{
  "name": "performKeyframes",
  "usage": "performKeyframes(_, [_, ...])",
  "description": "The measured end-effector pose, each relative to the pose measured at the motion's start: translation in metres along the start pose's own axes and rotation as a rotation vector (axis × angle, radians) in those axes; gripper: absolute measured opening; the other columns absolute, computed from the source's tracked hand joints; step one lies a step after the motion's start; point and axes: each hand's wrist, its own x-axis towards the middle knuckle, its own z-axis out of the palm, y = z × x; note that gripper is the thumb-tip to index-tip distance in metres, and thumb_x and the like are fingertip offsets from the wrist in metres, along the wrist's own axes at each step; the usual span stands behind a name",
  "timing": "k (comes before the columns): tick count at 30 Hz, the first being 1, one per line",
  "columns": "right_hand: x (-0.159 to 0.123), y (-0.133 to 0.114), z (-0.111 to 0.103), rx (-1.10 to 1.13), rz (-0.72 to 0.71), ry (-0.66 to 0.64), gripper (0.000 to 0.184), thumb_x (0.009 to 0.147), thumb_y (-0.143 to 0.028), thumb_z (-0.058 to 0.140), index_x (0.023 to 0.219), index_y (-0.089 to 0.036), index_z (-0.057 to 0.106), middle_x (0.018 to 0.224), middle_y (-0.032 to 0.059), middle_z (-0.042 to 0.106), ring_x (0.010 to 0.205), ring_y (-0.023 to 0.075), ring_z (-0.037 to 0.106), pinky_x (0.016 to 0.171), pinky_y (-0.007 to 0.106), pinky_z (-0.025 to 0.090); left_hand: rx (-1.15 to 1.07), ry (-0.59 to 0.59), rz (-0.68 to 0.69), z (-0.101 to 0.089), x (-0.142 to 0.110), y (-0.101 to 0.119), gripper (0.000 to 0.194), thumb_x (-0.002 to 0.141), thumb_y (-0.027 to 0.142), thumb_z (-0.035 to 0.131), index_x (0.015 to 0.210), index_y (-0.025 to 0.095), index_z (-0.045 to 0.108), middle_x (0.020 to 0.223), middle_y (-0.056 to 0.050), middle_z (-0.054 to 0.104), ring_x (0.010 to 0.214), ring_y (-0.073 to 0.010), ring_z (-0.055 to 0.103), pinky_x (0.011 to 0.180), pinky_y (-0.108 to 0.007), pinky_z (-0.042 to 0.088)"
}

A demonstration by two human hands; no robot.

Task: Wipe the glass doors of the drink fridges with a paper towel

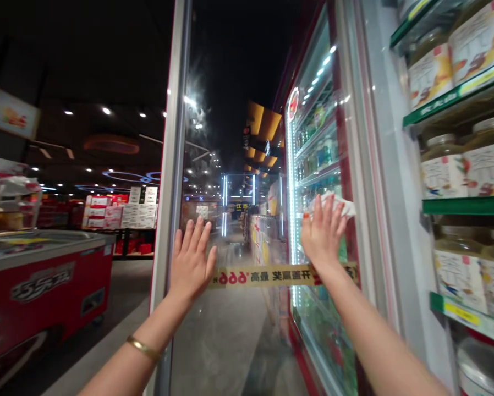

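Observation:
My left hand (191,261) lies flat on a glass door pane (239,159) of a refrigerated display case, its fingers spread and nothing in it. A gold bangle (143,348) circles that wrist. My right hand (323,234) presses a white cloth (344,204) against the same glass, with the cloth bunched under the fingers. A yellow promotional strip (267,276) runs across the pane just below both hands. Drinks on lit shelves (315,143) show through the glass of a neighbouring door.
Large labelled jars (443,170) stand on green-edged shelves at the right. A door frame (170,181) runs upright left of my left hand. A red chest freezer (44,280) stands at the left, with stacked cartons (123,212) beyond it along a store aisle.

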Motion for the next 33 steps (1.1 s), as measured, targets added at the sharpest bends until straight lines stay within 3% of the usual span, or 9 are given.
performKeyframes(4, [-0.126, -0.064, -0.019, 0.139, -0.605, -0.119, 0.071, 0.106, -0.052, 0.052, 0.172, -0.032, 0.038, 0.184, -0.0022, 0.026, 0.175, 0.0293, 0.003, 0.144, 0.06, 0.006, -0.002, 0.005, 0.006, -0.004, 0.002, 0.001, 0.076, 0.108, 0.037, 0.053, 0.177, 0.029, 0.022, 0.183, -0.006, 0.028, 0.174, -0.023, 0.017, 0.144, -0.047, 0.008])
performKeyframes(7, [-0.204, -0.054, -0.042, 0.191, -0.833, -0.202, 0.064, 0.102, -0.065, 0.058, 0.164, -0.048, 0.049, 0.18, -0.0196, 0.032, 0.174, 0.0165, 0.009, 0.145, 0.039, 0.009, -0.01, 0.005, 0.004, -0.002, 0.001, -0.002, 0.076, 0.108, 0.038, 0.053, 0.177, 0.029, 0.021, 0.184, -0.005, 0.027, 0.174, -0.0226, 0.016, 0.144, -0.047, 0.008])
performKeyframes(12, [-0.192, 0.042, -0.041, -0.046, -0.156, -0.199, 0.083, 0.108, -0.033, 0.052, 0.179, -0.027, 0.01, 0.187, 0.0095, 0.004, 0.174, 0.0376, 0.002, 0.137, 0.073, 0.019, -0.019, -0.042, -0.006, 0.004, -0.016, 0.005, 0.081, 0.108, 0.042, 0.055, 0.177, 0.028, 0.016, 0.185, -0.006, 0.02, 0.175, -0.0256, 0.011, 0.144, -0.05, 0.006])
performKeyframes(15, [-0.19, 0.026, -0.032, -0.081, 0.15, -0.147, 0.08, 0.111, -0.033, 0.042, 0.178, -0.021, 0.0, 0.186, 0.0153, 0.001, 0.173, 0.0417, -0.003, 0.131, 0.083, 0.021, -0.017, -0.074, -0.002, 0.0, -0.041, 0.017, 0.084, 0.107, 0.044, 0.057, 0.177, 0.026, 0.016, 0.185, -0.008, 0.02, 0.175, -0.0263, 0.01, 0.144, -0.05, 0.004])
performKeyframes(20, [-0.234, -0.03, -0.035, 0.105, -0.625, -0.317, 0.074, 0.108, -0.042, 0.053, 0.176, -0.038, 0.025, 0.186, -0.0089, 0.015, 0.175, 0.024, 0.0, 0.143, 0.057, -0.001, -0.047, -0.15, 0.058, -0.021, -0.092, 0.024, 0.081, 0.106, 0.04, 0.06, 0.176, 0.027, 0.023, 0.183, -0.007, 0.028, 0.174, -0.0239, 0.015, 0.144, -0.046, 0.008])
performKeyframes(22, [-0.228, -0.004, -0.039, 0.072, -0.568, -0.317, 0.073, 0.108, -0.038, 0.053, 0.175, -0.041, 0.026, 0.185, -0.009, 0.019, 0.175, 0.0238, 0.003, 0.143, 0.059, 0.001, -0.063, -0.19, 0.068, -0.03, -0.11, 0.023, 0.079, 0.106, 0.041, 0.06, 0.176, 0.028, 0.025, 0.182, -0.006, 0.03, 0.173, -0.023, 0.017, 0.144, -0.045, 0.009])
performKeyframes(27, [-0.203, 0.038, -0.044, -0.036, 0.211, -0.175, 0.078, 0.111, -0.034, 0.038, 0.179, -0.02, 0.002, 0.186, 0.018, 0.015, 0.174, 0.0385, 0.003, 0.133, 0.081, 0.016, -0.025, -0.157, -0.015, -0.036, -0.141, 0.035, 0.08, 0.106, 0.038, 0.059, 0.176, 0.027, 0.021, 0.184, -0.004, 0.02, 0.175, -0.0224, 0.008, 0.144, -0.046, 0.002])
performKeyframes(29, [-0.233, 0.005, -0.045, -0.008, 0.138, -0.21, 0.082, 0.11, -0.036, 0.042, 0.178, -0.016, 0.002, 0.185, 0.0196, 0.016, 0.174, 0.0393, 0.0, 0.134, 0.08, 0.016, -0.006, -0.128, -0.03, -0.036, -0.146, 0.041, 0.081, 0.105, 0.035, 0.06, 0.176, 0.027, 0.021, 0.185, -0.003, 0.018, 0.175, -0.0223, 0.007, 0.144, -0.047, 0.002])
performKeyframes(33, [-0.318, -0.045, -0.056, 0.165, -0.498, -0.291, 0.074, 0.105, -0.05, 0.053, 0.174, -0.038, 0.032, 0.18, -0.0027, 0.038, 0.173, 0.0263, 0.015, 0.142, 0.054, 0.016, -0.021, -0.13, -0.046, -0.038, -0.149, 0.044, 0.082, 0.104, 0.035, 0.064, 0.176, 0.03, 0.024, 0.184, -0.003, 0.022, 0.174, -0.0239, 0.011, 0.144, -0.049, 0.005])
